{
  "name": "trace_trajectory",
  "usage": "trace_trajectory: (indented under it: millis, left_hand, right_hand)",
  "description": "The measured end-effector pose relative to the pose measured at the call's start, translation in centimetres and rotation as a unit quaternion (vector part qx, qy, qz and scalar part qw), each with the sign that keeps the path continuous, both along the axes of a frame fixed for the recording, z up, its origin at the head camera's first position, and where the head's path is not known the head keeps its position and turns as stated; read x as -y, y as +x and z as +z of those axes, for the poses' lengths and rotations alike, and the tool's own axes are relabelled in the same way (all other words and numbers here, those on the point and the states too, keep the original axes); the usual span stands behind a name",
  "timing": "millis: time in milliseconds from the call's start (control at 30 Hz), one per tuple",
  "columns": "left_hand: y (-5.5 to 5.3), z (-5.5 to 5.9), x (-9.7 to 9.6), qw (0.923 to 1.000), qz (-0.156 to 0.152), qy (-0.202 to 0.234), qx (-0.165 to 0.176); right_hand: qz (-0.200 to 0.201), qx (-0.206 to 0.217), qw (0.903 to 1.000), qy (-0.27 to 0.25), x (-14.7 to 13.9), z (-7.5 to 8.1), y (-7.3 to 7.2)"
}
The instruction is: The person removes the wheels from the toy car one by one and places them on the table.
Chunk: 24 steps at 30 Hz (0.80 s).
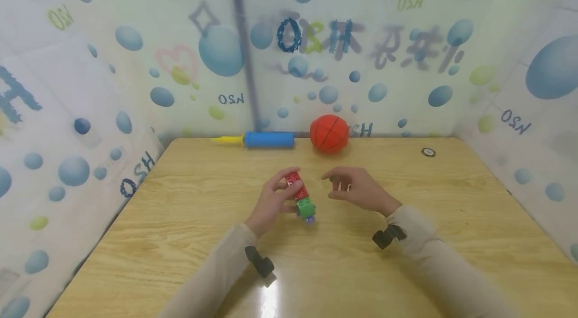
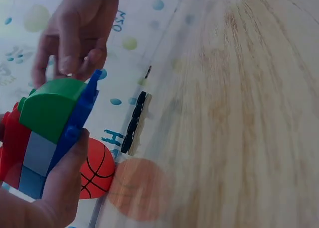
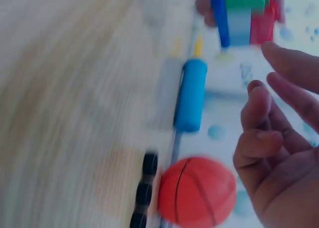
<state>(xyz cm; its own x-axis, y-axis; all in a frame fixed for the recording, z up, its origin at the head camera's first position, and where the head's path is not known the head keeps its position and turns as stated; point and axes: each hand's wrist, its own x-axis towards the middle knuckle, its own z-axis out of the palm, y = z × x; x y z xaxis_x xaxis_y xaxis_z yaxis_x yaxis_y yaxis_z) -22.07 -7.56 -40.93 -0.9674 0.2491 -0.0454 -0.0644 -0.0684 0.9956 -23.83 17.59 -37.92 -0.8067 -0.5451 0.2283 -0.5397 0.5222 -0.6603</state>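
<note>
My left hand grips a small assembly of toy building blocks, with fingers and thumb round its red part. In the left wrist view the built piece shows a green rounded block, a blue part along one side, and pale blue and red blocks. To its right my right hand hovers apart from the blocks, fingers loosely bent and holding nothing. A black bumpy bar lies on the table in both wrist views; the right hand mostly hides it in the head view.
Along the table's back edge lie a blue hand pump with a yellow nozzle and a red ball with black lines. A small round disc rests at the back right. Patterned sheets stand behind and beside the wooden table.
</note>
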Motion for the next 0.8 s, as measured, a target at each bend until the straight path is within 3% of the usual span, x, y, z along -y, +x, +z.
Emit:
trace_trajectory:
  millis: [200, 467, 667, 800]
  left_hand:
    - [-0.2, 0.0, -0.2, 0.9993, 0.029, 0.022, 0.011]
    - [-0.3, 0.0, -0.7, 0.9976, 0.027, 0.061, 0.019]
    - [-0.3, 0.2, -0.7, 0.9994, 0.029, 0.016, -0.004]
    - [-0.4, 0.0, -0.6, 0.998, 0.019, -0.04, -0.044]
  right_hand:
    - [0.003, -0.021, 0.9991, -0.038, 3.0, -0.1, 1.5]
    - [-0.076, -0.099, 0.9922, -0.007, 4.9, -0.8, 2.0]
    - [-0.102, -0.125, 0.9869, -0.002, 4.6, -1.3, 1.9]
    - [-0.107, -0.126, 0.9862, -0.009, 4.0, -1.8, 1.5]
